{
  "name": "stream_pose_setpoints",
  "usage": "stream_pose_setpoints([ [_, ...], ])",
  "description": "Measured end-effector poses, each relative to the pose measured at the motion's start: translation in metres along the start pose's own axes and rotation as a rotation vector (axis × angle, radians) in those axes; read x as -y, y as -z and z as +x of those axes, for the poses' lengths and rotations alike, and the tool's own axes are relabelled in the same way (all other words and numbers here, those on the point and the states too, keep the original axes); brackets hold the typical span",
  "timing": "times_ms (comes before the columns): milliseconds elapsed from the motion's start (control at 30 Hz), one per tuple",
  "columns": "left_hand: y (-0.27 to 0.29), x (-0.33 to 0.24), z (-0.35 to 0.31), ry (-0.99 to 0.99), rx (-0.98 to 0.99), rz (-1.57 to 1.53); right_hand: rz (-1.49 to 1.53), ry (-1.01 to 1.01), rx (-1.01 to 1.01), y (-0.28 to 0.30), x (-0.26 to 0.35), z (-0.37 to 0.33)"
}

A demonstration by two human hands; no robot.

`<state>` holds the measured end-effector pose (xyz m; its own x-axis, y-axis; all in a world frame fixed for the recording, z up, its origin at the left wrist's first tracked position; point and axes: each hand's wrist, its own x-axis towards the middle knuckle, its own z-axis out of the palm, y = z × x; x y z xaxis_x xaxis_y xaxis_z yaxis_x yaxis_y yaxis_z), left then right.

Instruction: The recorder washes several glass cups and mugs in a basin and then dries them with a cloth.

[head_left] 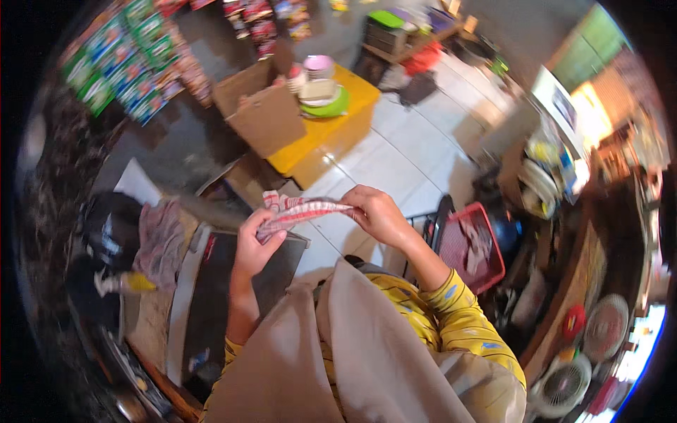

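A folded red-and-white patterned piece (310,210) is stretched between my two hands in front of my body. Whether it is cloth or thin packaging, I cannot make out. My left hand (257,238) pinches its left end, thumb on top. At the other end, the fingers of my right hand (374,214) are closed on its narrow tip. A small crumpled part of it sticks up beside my left fingers. Below my left hand lies a dark flat surface (240,296) with a pale edge.
A cardboard box (261,116) and a green plate (328,106) with stacked dishes stand on a yellow table (360,106). Sachet strips (134,60) hang at upper left. To the right is a red basket (491,243); a greyish-pink cloth (161,240) hangs at left.
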<state>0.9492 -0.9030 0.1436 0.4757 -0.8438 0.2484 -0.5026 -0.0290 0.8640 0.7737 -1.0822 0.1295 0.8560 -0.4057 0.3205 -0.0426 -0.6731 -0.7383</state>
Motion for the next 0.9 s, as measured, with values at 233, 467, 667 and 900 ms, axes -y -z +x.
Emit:
stream_pose_setpoints([
  [233, -0.06, 0.0, 0.072, -0.401, 0.302, 0.281, 0.26, -0.718, -0.287, 0.0, 0.003, -0.097],
  [467, -0.212, 0.04, 0.09, -0.029, 0.937, -0.226, -0.011, -1.024, -0.734, -0.006, -0.024, -0.202],
  [667, -0.379, 0.055, 0.081, -0.135, 1.042, -0.189, -0.255, -1.378, -0.831, -0.017, -0.099, -0.278],
  [900, -0.425, 0.048, 0.065, -0.577, 0.69, 0.423, -0.68, -1.403, -0.826, -0.02, -0.139, -0.266],
])
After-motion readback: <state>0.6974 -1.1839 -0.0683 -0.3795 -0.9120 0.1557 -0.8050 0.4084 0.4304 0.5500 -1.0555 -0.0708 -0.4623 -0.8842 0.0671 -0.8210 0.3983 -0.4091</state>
